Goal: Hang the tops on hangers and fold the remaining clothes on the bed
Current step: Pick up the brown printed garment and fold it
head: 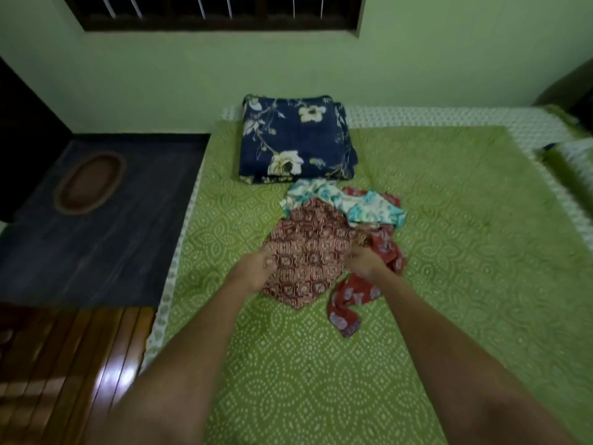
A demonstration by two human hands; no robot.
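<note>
- Both forearms reach out over the green patterned bed (321,380) toward a small heap of clothes.
- Left hand (255,271) and right hand (364,261) each pinch an edge of the maroon printed garment (305,252), fingers curled into cloth.
- Beneath it lie a red floral piece (349,300) and a white-and-teal one (369,208), touching.
- Judgement: lift it clear, shake flat, find the shoulders or waistband before folding.
- Behind sits a folded navy floral blanket (295,139).
- No writing or labels are readable.
</note>
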